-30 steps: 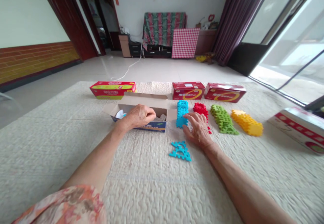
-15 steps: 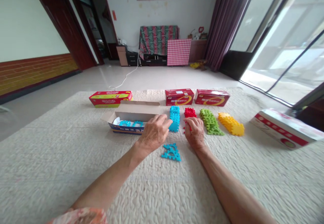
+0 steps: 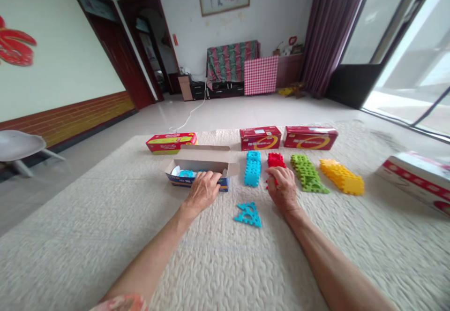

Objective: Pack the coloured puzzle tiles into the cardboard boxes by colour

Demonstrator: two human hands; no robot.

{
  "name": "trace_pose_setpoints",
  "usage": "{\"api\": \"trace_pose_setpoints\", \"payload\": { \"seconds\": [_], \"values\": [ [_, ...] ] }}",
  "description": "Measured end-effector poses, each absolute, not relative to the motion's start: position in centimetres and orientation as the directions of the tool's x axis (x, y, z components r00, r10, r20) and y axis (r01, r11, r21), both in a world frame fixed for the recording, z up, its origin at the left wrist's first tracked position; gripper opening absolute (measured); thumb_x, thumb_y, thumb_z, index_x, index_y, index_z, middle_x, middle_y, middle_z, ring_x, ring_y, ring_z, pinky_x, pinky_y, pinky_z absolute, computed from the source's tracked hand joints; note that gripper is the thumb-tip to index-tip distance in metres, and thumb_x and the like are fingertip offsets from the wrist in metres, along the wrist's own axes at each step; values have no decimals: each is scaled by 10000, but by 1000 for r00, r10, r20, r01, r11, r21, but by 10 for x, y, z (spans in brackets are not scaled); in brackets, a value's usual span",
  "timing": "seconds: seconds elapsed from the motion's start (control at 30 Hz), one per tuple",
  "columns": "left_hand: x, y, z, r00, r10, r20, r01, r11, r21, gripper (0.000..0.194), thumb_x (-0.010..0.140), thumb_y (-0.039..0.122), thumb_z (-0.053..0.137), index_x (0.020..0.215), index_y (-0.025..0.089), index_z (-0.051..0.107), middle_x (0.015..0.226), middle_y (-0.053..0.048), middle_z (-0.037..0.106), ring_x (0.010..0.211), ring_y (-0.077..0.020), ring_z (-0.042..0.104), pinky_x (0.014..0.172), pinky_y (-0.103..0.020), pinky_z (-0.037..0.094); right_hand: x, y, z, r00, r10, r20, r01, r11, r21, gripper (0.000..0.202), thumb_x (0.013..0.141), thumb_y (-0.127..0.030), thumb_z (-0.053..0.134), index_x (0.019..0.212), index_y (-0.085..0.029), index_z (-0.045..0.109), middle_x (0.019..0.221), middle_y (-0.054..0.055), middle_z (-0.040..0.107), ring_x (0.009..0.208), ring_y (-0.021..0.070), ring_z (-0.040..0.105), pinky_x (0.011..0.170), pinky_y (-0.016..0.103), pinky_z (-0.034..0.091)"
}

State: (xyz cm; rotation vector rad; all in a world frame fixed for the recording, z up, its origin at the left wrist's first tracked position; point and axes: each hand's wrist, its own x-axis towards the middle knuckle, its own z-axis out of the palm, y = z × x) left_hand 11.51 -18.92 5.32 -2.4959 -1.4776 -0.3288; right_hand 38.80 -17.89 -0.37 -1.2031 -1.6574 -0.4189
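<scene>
My left hand reaches over the front wall of an open blue box, its fingertips hidden inside. Blue plastic pieces and white wrapping lie in that box. My right hand has its fingers curled over the near end of a row of red pieces; what they pinch is hidden. Between the hands stands a row of blue pieces, and closer to me lie loose blue triangular pieces. Rows of green pieces and yellow pieces sit right of my right hand.
Behind the rows are two dark red boxes. A red and yellow-green box lies at the back left, and a white and red box at the far right. A white stool stands left.
My left hand has moved left, from beside the blue row to the open box. My right hand stays at the red row. The camera view has turned and tilted.
</scene>
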Motion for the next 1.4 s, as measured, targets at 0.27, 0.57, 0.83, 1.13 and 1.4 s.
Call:
{"api": "trace_pose_setpoints", "payload": {
  "seconds": [0.27,0.57,0.83,1.13,1.4],
  "values": [
    [81,-182,54,375,878,298,926,-372,-72,292,874,219,506,1147,187,604,993,-93,649,947,-244,598,883,-383,438,388,-175,-7,-9,513,858,851,455,-263,202,829,-109,466,880,-199,640,842,46,666,825,197,575,840,374,420],
    [93,-189,63,327,888,323,945,-307,-112,333,868,269,536,1182,169,579,957,-100,646,915,-257,608,853,-391,454,384,-174,-6,3,543,840,832,464,-303,222,833,-109,464,889,-204,656,848,50,668,835,205,571,837,380,416],
    [178,-196,75,506,784,359,829,-557,49,255,872,225,541,1122,187,578,1041,-91,619,1000,-230,581,889,-347,470,383,-170,-5,13,541,841,839,451,-304,232,841,-97,445,883,-207,646,866,47,673,850,198,571,861,379,407],
    [242,-167,49,386,904,183,902,-411,130,423,855,448,589,1154,151,553,1098,-144,592,1019,-287,600,781,-344,498,385,-166,-7,34,544,839,841,438,-318,242,816,-85,449,881,-212,645,866,47,675,856,202,583,862,384,418],
    [244,-164,46,342,922,183,896,-379,233,389,853,386,577,1132,116,569,1067,-168,611,1002,-280,618,804,-345,507,385,-166,-5,24,498,867,851,445,-280,211,815,-91,463,867,-210,629,835,43,680,825,202,602,830,372,449]
  ]
}}
